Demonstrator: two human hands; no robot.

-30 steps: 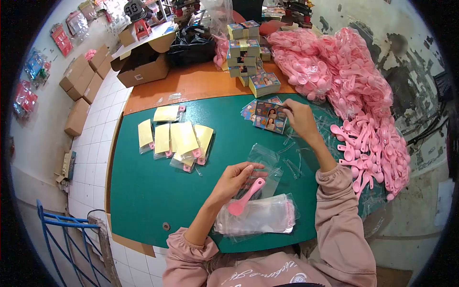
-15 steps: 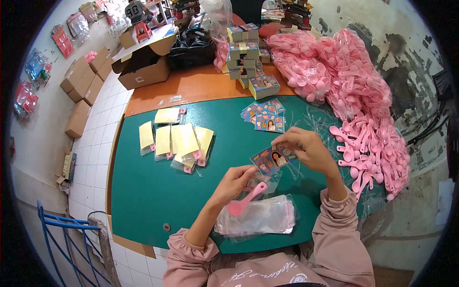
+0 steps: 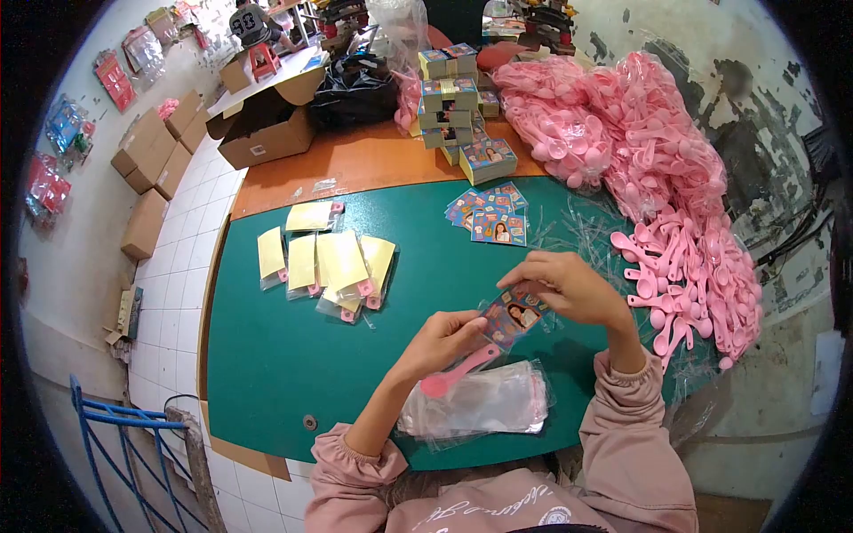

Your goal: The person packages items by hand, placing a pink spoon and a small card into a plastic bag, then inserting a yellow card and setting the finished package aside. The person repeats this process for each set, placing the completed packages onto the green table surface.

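Observation:
A blue printed card (image 3: 513,320) with a person's picture is held slanted between my two hands. My right hand (image 3: 576,289) pinches its upper right edge, fingers bent over the top. My left hand (image 3: 444,342) is closed at the card's left edge on what looks like a clear plastic bag, its film hard to make out. Just below those fingers is a pink measuring spoon (image 3: 458,371), its handle pointing up to the right. Under it lies a stack of clear plastic bags (image 3: 489,404) near the table's front edge.
Filled bags with pale yellow card backs (image 3: 341,258) lie at left. Loose printed cards (image 3: 498,226) and banded card stacks (image 3: 449,115) are farther back. Pink spoons (image 3: 680,284), loose and bagged, heap along the right. An open carton (image 3: 267,133) stands back left; a person (image 3: 256,25) sits beyond.
My right hand has moved slightly down with the card, and the card has come closer over my left fingers. The spoon's handle has tipped a little lower.

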